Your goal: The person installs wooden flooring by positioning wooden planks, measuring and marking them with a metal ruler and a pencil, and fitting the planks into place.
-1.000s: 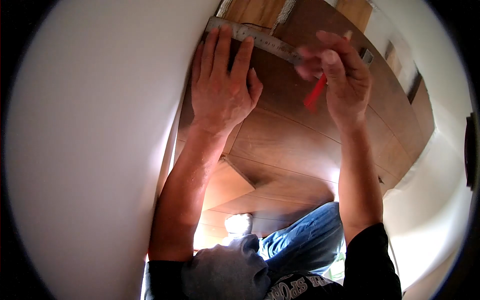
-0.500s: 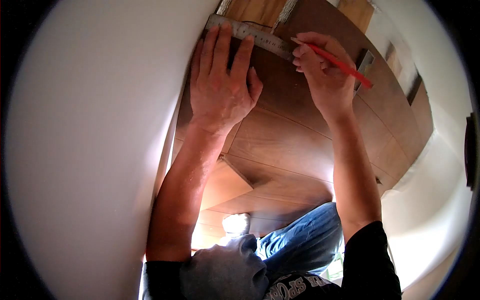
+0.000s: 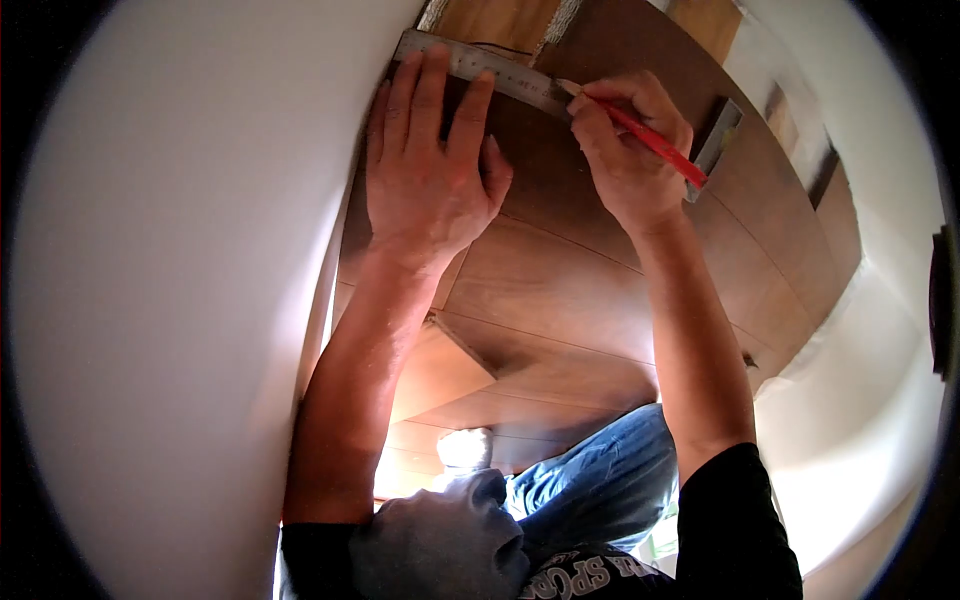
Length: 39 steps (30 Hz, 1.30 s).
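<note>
A metal ruler [image 3: 517,80] lies across the dark brown board [image 3: 540,150] near its far edge. My left hand [image 3: 430,180] rests flat with its fingers spread, the fingertips pressing on the ruler's left part beside the white wall. In my right hand [image 3: 635,150] is a red pencil [image 3: 655,142], pinched between thumb and fingers. Its bare tip touches or nearly touches the ruler's far edge, toward the right end. A short metal piece [image 3: 715,148] lies on the boards just right of my right hand.
The white wall [image 3: 190,250] rises close along the left. Brown floor planks [image 3: 550,285] spread below my hands, with a loose board piece [image 3: 440,370] over them. Lighter wood [image 3: 500,22] shows beyond the ruler. My bent leg in jeans [image 3: 600,480] is at the bottom.
My right hand came in from the right and turned the pencil, so its tip now points at the ruler's far edge. My left hand stays on the ruler; the view has shifted slightly.
</note>
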Each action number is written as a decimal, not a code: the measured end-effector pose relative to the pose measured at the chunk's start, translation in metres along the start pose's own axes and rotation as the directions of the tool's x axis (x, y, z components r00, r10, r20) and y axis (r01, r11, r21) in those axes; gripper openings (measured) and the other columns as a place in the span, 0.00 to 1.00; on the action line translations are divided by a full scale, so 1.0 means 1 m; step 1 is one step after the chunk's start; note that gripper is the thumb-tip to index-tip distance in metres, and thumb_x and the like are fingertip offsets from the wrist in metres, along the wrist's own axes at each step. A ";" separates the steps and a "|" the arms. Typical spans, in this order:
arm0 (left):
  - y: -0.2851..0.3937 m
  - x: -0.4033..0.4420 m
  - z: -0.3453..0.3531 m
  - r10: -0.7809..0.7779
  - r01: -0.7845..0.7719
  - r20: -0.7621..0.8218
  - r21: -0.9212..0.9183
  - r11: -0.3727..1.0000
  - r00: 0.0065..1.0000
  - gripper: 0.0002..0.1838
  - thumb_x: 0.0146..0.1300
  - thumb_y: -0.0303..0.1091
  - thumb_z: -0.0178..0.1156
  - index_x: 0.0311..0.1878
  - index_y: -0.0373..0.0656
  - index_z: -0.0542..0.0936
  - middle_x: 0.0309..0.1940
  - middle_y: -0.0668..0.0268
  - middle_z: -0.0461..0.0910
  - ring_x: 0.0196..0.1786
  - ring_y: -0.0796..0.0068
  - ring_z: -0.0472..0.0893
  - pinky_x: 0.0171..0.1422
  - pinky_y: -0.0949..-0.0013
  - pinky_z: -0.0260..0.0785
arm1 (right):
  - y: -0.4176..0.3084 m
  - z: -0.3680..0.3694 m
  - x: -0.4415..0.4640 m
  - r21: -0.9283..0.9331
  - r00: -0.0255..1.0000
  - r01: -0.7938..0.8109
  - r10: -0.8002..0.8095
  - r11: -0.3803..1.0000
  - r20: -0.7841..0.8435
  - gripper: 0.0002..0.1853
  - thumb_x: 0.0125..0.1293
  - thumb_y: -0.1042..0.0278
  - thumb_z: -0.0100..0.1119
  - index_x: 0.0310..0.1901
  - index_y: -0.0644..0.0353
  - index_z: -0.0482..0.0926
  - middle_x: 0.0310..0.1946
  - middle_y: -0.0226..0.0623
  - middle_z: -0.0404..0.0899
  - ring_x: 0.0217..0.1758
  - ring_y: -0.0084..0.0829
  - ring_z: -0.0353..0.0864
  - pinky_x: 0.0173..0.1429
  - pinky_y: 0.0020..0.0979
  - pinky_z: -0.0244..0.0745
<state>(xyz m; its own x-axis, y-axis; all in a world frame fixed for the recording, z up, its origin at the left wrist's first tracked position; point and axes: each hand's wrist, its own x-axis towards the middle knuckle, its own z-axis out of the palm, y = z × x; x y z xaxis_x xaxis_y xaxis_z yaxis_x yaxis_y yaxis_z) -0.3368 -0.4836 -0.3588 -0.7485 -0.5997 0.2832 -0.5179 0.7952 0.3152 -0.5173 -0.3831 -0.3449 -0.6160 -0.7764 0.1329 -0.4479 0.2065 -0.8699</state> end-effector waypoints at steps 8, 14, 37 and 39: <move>0.000 0.000 0.000 0.003 -0.003 0.005 0.004 1.000 1.000 0.29 0.62 0.36 0.64 0.69 0.48 0.82 0.75 0.49 0.72 0.78 0.44 0.71 0.79 0.42 0.69 | -0.001 -0.002 -0.002 -0.030 0.999 -0.045 0.045 0.999 0.010 0.04 0.63 0.72 0.73 0.38 0.58 0.87 0.32 0.39 0.86 0.32 0.29 0.87 0.38 0.32 0.82; 0.002 0.002 -0.003 -0.007 0.006 0.021 0.006 1.000 1.000 0.29 0.61 0.35 0.64 0.68 0.48 0.82 0.75 0.48 0.72 0.78 0.44 0.71 0.79 0.41 0.68 | -0.002 0.000 -0.003 0.003 0.996 -0.088 0.088 0.996 0.013 0.04 0.63 0.73 0.72 0.39 0.59 0.88 0.30 0.39 0.87 0.30 0.28 0.86 0.37 0.30 0.82; 0.002 0.002 -0.003 0.008 -0.007 0.040 -0.019 1.000 0.999 0.28 0.67 0.36 0.60 0.70 0.43 0.79 0.76 0.42 0.70 0.77 0.35 0.70 0.81 0.39 0.65 | -0.001 0.001 -0.003 0.030 0.999 0.033 -0.032 0.999 -0.004 0.04 0.62 0.77 0.71 0.38 0.60 0.87 0.29 0.36 0.86 0.28 0.24 0.83 0.35 0.27 0.79; 0.001 0.002 -0.002 0.012 -0.012 0.026 -0.016 1.000 1.000 0.28 0.67 0.36 0.60 0.70 0.43 0.80 0.75 0.42 0.71 0.77 0.36 0.70 0.81 0.39 0.65 | 0.003 0.001 -0.002 0.012 0.998 0.066 -0.066 0.998 -0.002 0.04 0.62 0.77 0.71 0.38 0.59 0.87 0.29 0.36 0.86 0.28 0.24 0.83 0.35 0.28 0.79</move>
<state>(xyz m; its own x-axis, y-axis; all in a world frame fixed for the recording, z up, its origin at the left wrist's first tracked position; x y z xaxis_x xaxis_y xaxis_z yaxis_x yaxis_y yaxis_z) -0.3382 -0.4845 -0.3555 -0.7653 -0.5874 0.2632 -0.5023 0.8007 0.3263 -0.5165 -0.3818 -0.3479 -0.5865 -0.7870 0.1915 -0.4801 0.1474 -0.8647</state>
